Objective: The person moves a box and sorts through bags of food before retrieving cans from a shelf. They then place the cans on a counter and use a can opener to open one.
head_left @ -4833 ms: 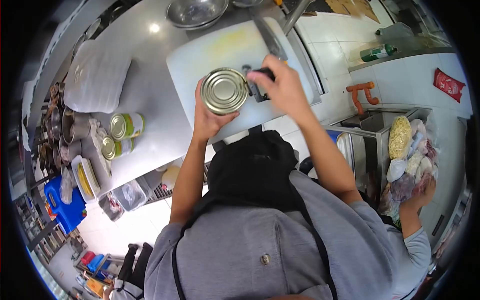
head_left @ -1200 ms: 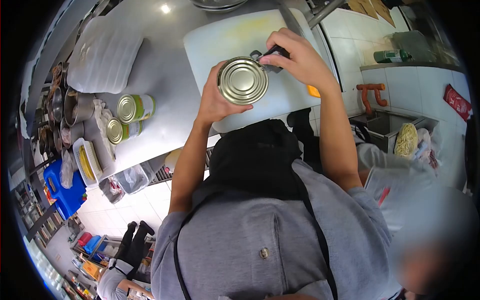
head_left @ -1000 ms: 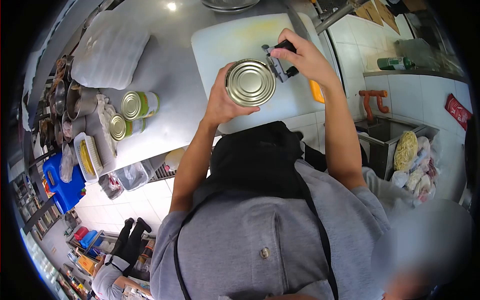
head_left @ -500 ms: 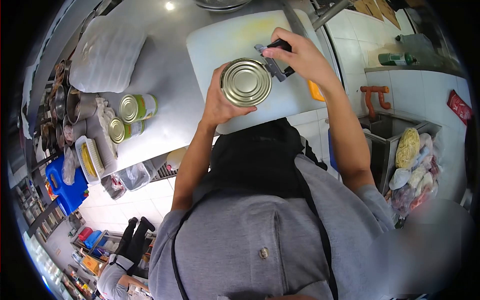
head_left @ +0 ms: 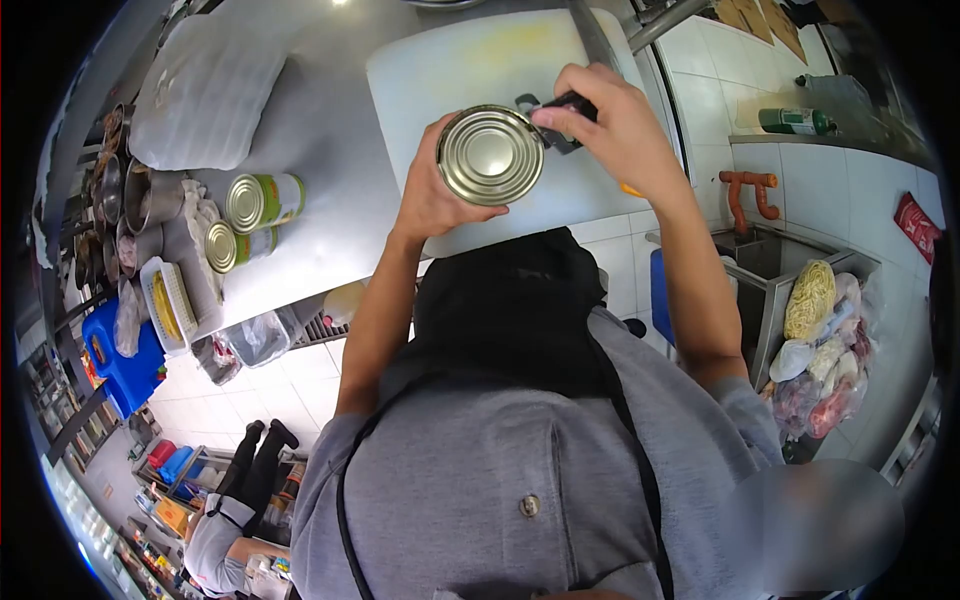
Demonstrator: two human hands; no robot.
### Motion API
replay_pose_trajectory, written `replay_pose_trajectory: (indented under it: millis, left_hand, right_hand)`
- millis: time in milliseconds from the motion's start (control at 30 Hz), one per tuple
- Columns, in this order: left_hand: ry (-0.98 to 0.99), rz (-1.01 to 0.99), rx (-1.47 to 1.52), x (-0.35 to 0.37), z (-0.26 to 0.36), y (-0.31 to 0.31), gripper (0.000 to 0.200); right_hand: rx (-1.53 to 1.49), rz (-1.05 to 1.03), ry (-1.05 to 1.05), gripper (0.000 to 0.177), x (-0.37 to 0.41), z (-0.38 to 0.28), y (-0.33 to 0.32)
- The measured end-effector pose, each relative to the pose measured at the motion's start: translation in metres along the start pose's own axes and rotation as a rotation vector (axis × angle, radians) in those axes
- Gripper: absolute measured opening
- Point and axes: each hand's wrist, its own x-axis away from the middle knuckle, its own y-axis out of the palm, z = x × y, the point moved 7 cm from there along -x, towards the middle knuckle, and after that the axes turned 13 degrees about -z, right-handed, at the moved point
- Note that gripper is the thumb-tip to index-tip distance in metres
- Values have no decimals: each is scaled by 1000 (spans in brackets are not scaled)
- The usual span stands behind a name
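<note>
My left hand is wrapped round the side of a metal can, its ringed lid facing up toward me. At the can's right rim sits a can opener with black handles and a metal head. My right hand is closed on the opener's handles, thumb over the top. Under both hands lies a white cutting board with yellowish stains. A knife rests at the board's upper right, and a bit of something orange shows below my right wrist.
Two more cans with green labels stand on the steel counter to the left, beside a cloth. Farther back is a translucent plastic container. A sink is at right. Another person works at lower left.
The can opener's handles and my right hand have turned a little at the can's rim. The whole view has shifted slightly; my left hand keeps its hold.
</note>
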Motion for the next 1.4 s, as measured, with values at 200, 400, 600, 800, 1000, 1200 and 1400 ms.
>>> replay_pose_trajectory:
  millis: [200, 400, 600, 800, 1000, 1200, 1400]
  left_hand:
    - [-33, 7, 16, 4, -3, 2, 112]
    - [-5, 16, -39, 3, 0, 2, 113]
    - [-34, -3, -26, 3, 1, 2, 112]
    - [-60, 44, 48, 16, -10, -4, 114]
    - [-61, -100, -8, -7, -1, -2, 120]
    - [-59, -100, 46, -7, -7, -1, 122]
    - [-76, -80, -3, -5, -11, 0, 115]
  right_hand:
    - [-184, 8, 116, 29, -2, 23, 5]
    - [-73, -39, 60, 30, -3, 15, 3]
    - [-106, 26, 65, 31, 4, 20, 2]
    - [-322, -13, 181, 29, 8, 44, 20]
    - [-241, 75, 111, 34, 4, 23, 5]
    - [11, 116, -81, 34, 14, -10, 1]
    - [-255, 151, 170, 38, 23, 38, 14]
